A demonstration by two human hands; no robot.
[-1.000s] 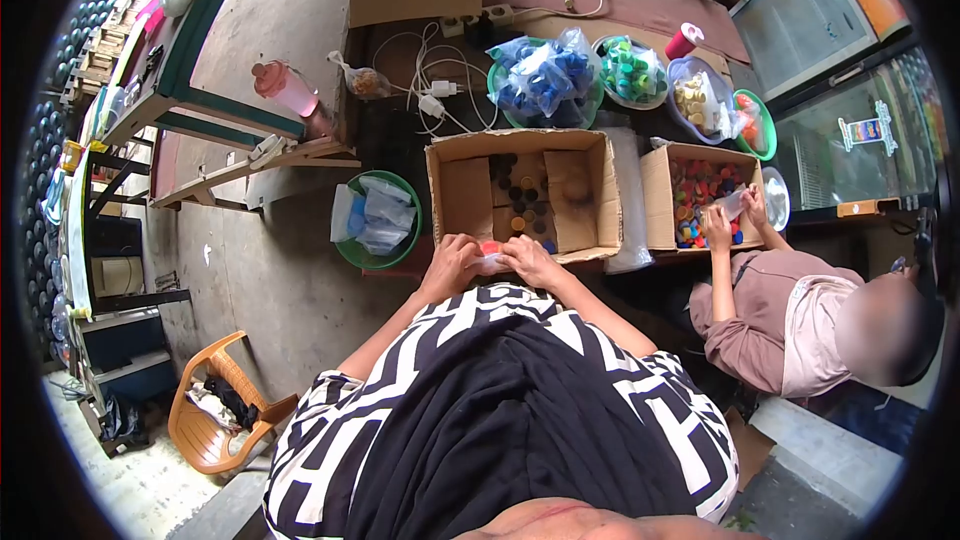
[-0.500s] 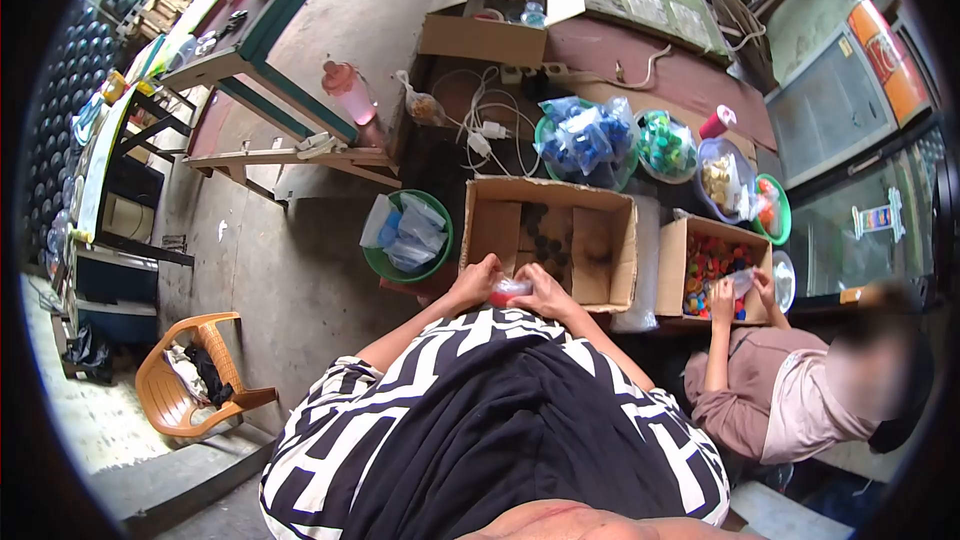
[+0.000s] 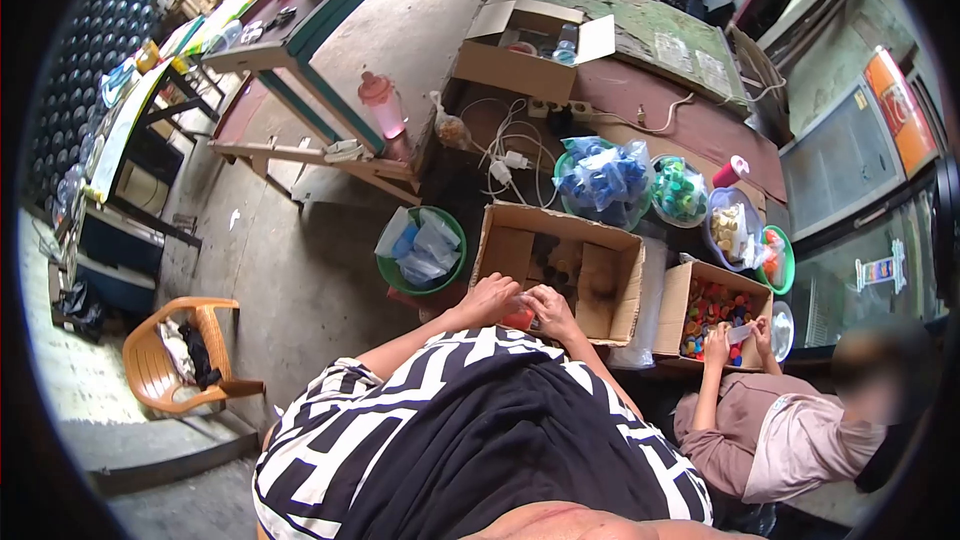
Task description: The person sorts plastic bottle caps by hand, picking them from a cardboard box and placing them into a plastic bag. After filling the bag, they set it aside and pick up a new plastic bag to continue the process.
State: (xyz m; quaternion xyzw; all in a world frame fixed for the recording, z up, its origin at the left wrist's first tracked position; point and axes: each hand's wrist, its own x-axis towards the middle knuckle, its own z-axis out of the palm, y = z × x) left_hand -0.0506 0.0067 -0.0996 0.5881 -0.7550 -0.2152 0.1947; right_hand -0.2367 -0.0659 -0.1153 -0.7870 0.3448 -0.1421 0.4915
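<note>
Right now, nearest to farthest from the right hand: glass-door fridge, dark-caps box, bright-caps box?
From the right hand:
1. Dark-caps box, just ahead
2. Bright-caps box, to the right
3. Glass-door fridge, far right

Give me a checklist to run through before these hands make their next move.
1. Left hand and right hand both at the small plastic bag: ok.
2. Something red in or behind its plastic: ok.
3. Bag's mouth closed: cannot tell, fingers cover it.
4. Large cardboard box open at the top: ok.
5. Green basin upright, left of that box: ok.
6. Co-worker's hands apart from these: ok.
</note>
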